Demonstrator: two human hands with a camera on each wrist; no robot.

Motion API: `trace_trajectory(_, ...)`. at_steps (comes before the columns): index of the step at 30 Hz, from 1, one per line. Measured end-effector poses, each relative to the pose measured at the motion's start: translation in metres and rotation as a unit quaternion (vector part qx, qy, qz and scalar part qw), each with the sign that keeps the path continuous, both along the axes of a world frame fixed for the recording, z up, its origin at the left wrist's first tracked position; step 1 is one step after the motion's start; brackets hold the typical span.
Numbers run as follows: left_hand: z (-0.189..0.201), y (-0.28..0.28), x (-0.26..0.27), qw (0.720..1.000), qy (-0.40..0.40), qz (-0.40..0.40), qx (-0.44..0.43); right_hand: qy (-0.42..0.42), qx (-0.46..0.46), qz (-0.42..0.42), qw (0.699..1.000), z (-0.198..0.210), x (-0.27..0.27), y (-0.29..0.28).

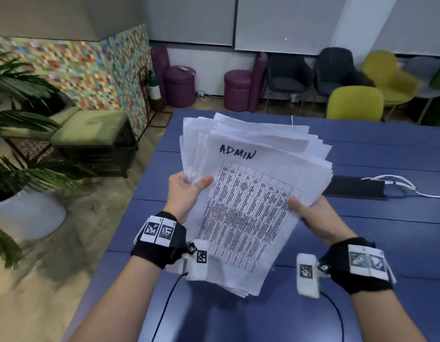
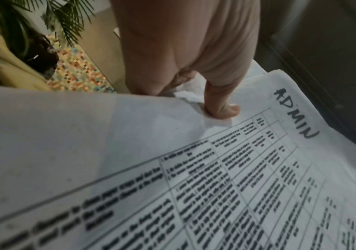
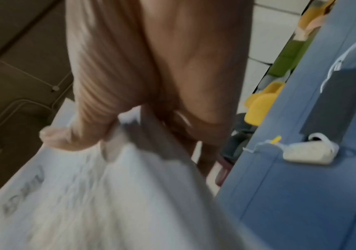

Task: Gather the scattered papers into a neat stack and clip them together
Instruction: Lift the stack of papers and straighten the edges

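We hold one uneven stack of papers (image 1: 251, 193) mid-frame, left hand (image 1: 187, 193) and right hand (image 1: 315, 218) each pinching a side, above the table (image 1: 386, 230).

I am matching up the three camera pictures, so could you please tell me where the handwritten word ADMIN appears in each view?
Head: ADMIN sits near the top of the front sheet, centre of the picture, above the printed table.
Left wrist: ADMIN runs down the right side, beyond the left hand's thumb.
Right wrist: not legible; only blurred marks low on the left.
Shared landmark: the paper stack itself, held by both hands.
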State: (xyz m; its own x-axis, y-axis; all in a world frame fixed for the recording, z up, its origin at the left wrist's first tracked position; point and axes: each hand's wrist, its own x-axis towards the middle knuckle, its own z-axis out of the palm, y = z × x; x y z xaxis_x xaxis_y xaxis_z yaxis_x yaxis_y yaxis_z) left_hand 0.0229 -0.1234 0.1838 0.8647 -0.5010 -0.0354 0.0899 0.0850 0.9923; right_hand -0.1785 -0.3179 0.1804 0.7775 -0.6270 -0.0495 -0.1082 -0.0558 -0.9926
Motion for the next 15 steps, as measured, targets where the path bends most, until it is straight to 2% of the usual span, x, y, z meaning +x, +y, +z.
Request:
trace_trajectory(2,-0.001,-0.001,-0.006,1.0,0.003,-0.004,-0.007,-0.063,0.047,-0.044,0.996,0.001,0.012,0.015)
trace_trajectory(3,-0.002,-0.001,-0.01,1.0,-0.006,0.002,-0.008,-0.082,0.057,-0.092,0.991,0.005,0.017,0.019)
trace_trajectory(5,-0.003,0.0,-0.013,0.999,-0.036,0.022,-0.003,-0.111,0.043,-0.17,0.978,0.018,0.023,0.025)
trace_trajectory(6,-0.004,0.002,-0.013,0.998,-0.051,0.033,0.0,-0.124,0.028,-0.183,0.975,0.022,0.025,0.026)
trace_trajectory(10,-0.018,0.009,-0.019,0.997,-0.042,0.07,-0.01,-0.132,-0.009,-0.132,0.982,0.006,0.028,0.023)
trace_trajectory(12,-0.029,0.011,-0.024,0.994,0.003,0.107,0.003,-0.106,0.016,-0.12,0.987,-0.018,0.028,0.021)
trace_trajectory(15,-0.042,0.017,-0.025,0.99,0.072,0.122,0.01,-0.044,0.065,-0.086,0.993,-0.047,0.026,0.023)
